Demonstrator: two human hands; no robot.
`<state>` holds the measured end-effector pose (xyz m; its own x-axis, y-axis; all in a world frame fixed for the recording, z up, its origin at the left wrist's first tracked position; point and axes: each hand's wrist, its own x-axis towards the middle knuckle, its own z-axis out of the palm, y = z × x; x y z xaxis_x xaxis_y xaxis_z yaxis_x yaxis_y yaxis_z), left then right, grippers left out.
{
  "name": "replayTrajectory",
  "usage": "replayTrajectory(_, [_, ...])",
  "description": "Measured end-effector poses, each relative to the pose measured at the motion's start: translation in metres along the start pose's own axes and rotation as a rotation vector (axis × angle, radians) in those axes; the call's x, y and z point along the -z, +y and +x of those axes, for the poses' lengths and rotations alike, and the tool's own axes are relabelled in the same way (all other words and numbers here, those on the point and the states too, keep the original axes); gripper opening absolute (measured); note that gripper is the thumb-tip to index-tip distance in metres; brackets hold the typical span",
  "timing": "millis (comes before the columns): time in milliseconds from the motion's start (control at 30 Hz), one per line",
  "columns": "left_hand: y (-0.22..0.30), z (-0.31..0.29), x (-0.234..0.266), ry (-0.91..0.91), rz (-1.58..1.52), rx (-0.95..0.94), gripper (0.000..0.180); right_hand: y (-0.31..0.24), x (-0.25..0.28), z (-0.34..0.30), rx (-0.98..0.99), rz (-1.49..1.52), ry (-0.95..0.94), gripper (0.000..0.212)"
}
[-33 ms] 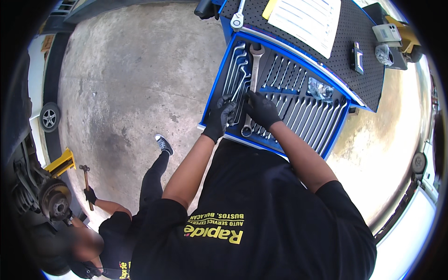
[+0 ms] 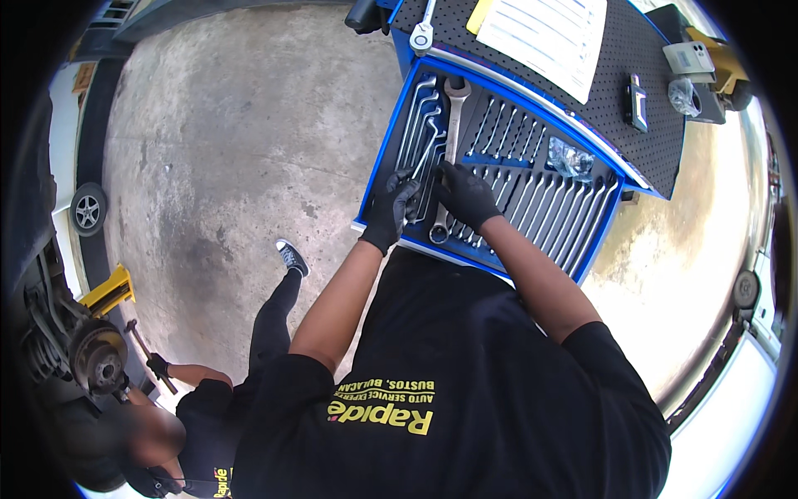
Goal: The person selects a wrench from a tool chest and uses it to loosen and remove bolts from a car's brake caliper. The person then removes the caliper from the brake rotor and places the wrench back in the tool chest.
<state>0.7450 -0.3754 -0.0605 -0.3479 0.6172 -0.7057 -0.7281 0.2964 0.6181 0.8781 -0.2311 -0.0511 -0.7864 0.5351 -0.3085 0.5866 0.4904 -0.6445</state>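
Both my hands wear black gloves and work over the open blue tool drawer (image 2: 385,158). My left hand (image 2: 392,209) is closed around a slim chrome offset ring wrench (image 2: 425,160), which tilts across the others at the drawer's left side. Curled over the middle of a large combination wrench (image 2: 455,121) is my right hand (image 2: 470,198); its palm side is hidden. The open jaw of this wrench points away from me, and its ring end (image 2: 439,234) shows below the hand. Rows of smaller combination wrenches (image 2: 555,208) lie to the right.
Above the drawer, the cart's dark perforated top (image 2: 619,50) bears printed sheets (image 2: 544,37) and a ratchet (image 2: 422,37). A small plastic bag (image 2: 571,160) lies among the wrenches. At lower left, a co-worker holds a hammer (image 2: 140,339) beside a brake disc (image 2: 98,358) and yellow stand (image 2: 112,291).
The co-worker's hammer has swung down and left toward the brake disc. My hands and the wrenches stay where they were.
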Motion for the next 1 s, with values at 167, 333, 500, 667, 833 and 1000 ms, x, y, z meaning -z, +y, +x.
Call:
replayTrajectory(167, [0.005,0.003,0.012,0.036,0.211,-0.114,0.032,0.000,0.002,-0.002,-0.010,0.025,0.003,0.029])
replayTrajectory(333, [0.003,0.016,0.019,0.287,1.155,-0.748,0.037,0.000,0.008,0.007,-0.040,0.035,-0.058,0.030])
replayTrajectory(500, [-0.001,0.020,0.000,0.349,1.522,-0.641,0.038,-0.001,0.013,0.011,-0.044,0.047,-0.077,0.030])
replayTrajectory(667, [0.001,0.030,-0.005,0.287,1.599,-0.755,0.039,-0.001,0.013,0.011,-0.037,0.037,-0.069,0.029])
replayTrajectory(833, [0.012,0.033,0.018,0.095,1.562,-0.830,0.039,0.001,0.011,0.012,-0.041,0.010,-0.074,0.028])
replayTrajectory(1000, [0.031,0.031,0.022,0.005,1.521,-0.627,0.045,0.004,0.008,0.013,-0.038,0.026,-0.064,0.029])
